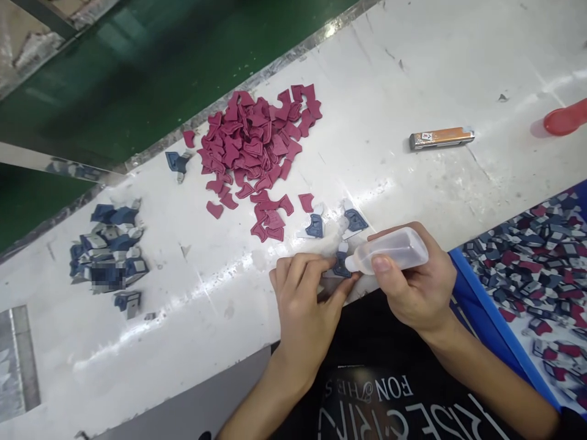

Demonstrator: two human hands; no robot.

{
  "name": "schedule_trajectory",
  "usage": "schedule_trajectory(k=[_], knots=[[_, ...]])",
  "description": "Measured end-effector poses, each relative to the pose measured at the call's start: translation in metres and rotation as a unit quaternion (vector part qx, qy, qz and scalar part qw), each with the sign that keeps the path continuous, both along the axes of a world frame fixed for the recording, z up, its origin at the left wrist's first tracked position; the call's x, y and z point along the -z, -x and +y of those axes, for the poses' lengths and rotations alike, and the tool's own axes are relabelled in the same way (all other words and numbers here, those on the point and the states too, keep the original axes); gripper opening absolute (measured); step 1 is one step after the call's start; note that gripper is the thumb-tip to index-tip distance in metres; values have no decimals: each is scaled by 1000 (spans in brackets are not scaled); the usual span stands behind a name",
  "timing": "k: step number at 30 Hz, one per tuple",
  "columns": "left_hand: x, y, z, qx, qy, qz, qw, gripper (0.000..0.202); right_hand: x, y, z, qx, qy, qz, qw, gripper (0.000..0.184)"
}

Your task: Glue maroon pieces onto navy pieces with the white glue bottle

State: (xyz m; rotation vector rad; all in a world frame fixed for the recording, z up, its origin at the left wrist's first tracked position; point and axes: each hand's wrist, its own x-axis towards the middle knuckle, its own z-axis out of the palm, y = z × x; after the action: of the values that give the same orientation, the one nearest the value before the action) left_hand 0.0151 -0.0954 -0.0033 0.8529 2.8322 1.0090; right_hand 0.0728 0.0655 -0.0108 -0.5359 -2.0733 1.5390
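Note:
My right hand [415, 284] is closed round a translucent squeeze bottle [397, 250], tilted so its nozzle meets or nearly meets a small navy-and-grey moulded piece [342, 263]. That piece lies at the table's near edge, pinched between the thumb and fingers of my left hand [307, 290]. Just beyond it rest two similar pieces, one navy piece [314, 226] to the left and another navy piece [354, 219] to the right. Farther off is a heap of flat maroon pieces [252, 146], with a few strays on its near side.
More navy-and-grey pieces [110, 235] are piled on the left of the white table [220, 330]. An orange box-cutter-like object [441, 138] and a red object [566, 118] lie to the right. A blue bin [499, 324] of mixed navy and maroon pieces stands at lower right.

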Motion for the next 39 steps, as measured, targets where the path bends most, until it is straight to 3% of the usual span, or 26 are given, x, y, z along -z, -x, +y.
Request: schedule_trajectory(k=[7, 18, 31, 39], knots=[[0, 0, 0, -6, 3, -3, 1000, 24, 0, -2, -1, -6, -25, -15, 1000, 18], [0, 0, 0, -7, 4, -2, 1000, 25, -9, -11, 14, -12, -139, -17, 990, 17], [-1, -1, 1, -5, 1, -5, 1000, 23, 2, 9, 8, 41, -157, 28, 986, 18], [0, 0, 0, -7, 7, -10, 1000, 24, 4, 8, 6, 27, -147, 32, 988, 18]])
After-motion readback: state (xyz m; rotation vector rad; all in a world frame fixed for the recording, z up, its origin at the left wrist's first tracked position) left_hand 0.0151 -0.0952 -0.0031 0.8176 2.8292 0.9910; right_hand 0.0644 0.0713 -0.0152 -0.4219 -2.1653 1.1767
